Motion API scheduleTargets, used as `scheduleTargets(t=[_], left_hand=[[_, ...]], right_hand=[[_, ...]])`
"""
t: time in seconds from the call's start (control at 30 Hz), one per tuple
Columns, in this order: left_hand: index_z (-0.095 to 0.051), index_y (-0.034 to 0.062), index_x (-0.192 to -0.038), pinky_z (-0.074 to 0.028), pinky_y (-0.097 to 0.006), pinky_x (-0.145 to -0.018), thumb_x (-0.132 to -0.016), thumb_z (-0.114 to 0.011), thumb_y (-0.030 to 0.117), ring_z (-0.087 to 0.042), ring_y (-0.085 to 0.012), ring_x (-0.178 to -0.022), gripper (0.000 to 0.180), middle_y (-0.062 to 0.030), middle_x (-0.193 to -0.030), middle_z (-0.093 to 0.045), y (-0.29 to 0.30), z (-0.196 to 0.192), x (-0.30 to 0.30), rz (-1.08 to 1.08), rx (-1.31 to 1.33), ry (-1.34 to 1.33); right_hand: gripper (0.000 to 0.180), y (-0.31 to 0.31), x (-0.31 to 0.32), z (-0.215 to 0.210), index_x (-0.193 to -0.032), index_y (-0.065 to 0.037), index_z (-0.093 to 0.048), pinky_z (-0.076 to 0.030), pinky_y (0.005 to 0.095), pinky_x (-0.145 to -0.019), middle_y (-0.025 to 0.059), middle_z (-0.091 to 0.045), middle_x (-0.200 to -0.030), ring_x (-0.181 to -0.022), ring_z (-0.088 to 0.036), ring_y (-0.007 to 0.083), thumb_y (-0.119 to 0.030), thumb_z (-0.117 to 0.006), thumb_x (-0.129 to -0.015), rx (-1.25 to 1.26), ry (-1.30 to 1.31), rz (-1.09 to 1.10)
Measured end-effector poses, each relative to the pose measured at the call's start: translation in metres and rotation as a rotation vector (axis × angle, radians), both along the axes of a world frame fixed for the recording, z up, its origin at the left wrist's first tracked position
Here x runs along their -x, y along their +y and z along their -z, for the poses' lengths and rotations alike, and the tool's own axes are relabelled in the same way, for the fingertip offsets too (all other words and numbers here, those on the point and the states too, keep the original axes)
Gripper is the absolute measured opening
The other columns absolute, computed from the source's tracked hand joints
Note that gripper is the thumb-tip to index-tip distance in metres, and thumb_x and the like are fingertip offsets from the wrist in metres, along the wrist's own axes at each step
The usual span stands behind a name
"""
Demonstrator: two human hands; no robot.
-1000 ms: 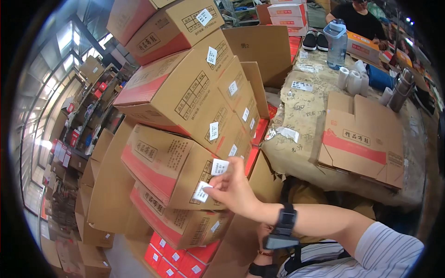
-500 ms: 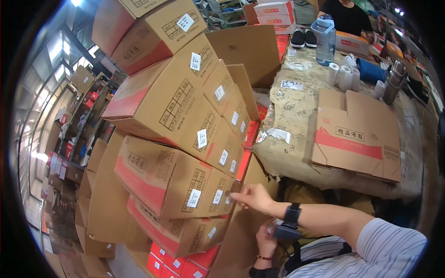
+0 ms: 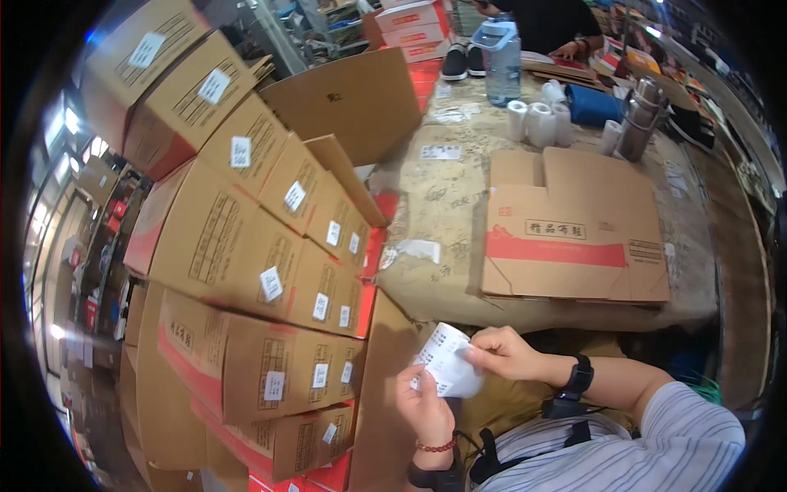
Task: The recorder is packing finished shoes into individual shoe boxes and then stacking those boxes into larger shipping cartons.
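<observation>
A: State grip and item location.

B: Left hand and right hand both pinch a white sheet of labels, thin and slightly curled, held low at centre in front of the torso, just beside the stacked cardboard boxes.

A: Materials?

B: Boxes: brown corrugated card with red bands, each bearing a small white sticker. A flattened carton lies on the cloth-covered table.

A: Contents?

B: Boxes are closed; contents are hidden. Sheet print is too small to make out.
</observation>
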State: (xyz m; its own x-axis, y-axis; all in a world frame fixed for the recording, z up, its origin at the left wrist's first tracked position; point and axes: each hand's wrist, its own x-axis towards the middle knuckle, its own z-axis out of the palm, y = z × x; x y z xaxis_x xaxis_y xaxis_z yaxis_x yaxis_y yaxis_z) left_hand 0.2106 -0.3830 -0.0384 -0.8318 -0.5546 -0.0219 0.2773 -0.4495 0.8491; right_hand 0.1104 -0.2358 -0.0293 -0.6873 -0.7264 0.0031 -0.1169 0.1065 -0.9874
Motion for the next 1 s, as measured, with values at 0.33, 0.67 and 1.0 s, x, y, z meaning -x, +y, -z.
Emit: scheduleTargets(t=[0.33,0.67,1.0], left_hand=[[-0.056,0.0118,-0.110,-0.045,-0.048,-0.090,-0.093,-0.052,0.014,-0.055,-0.0281,-0.107,0.017,-0.0100,-0.118,-0.059,0.015,-0.018,0.056,0.282,-0.723,0.055],[-0.020,0.0069,-0.145,-0.038,-0.032,-0.093,-0.095,-0.043,0.006,-0.049,-0.0209,-0.112,0.055,-0.0150,-0.128,-0.047,0.106,-0.038,0.101,0.509,-0.052,0.053],[-0.047,0.0035,-0.126,-0.046,-0.024,-0.081,-0.090,-0.058,0.007,-0.057,-0.0106,-0.095,0.038,-0.0079,-0.106,-0.062,0.081,-0.014,0.086,0.521,0.346,-0.257]], right_hand=[[0.018,0.080,0.041,0.007,-0.096,-0.003,-0.062,-0.045,0.0310,-0.050,0.0089,-0.059,-0.063,-0.052,-0.058,0.0197,-0.013,-0.067,-0.082,0.188,0.568,0.517],[0.022,0.136,0.075,-0.035,-0.106,-0.003,-0.057,-0.051,0.0307,-0.063,0.0126,-0.066,-0.085,-0.072,-0.066,0.0185,-0.011,-0.062,-0.087,0.069,0.390,0.402],[0.037,0.289,0.349,-0.001,-0.081,-0.006,-0.058,-0.040,0.0347,-0.062,0.0045,-0.054,-0.074,-0.071,-0.050,0.0171,-0.038,-0.043,-0.095,-0.114,0.373,1.045]])
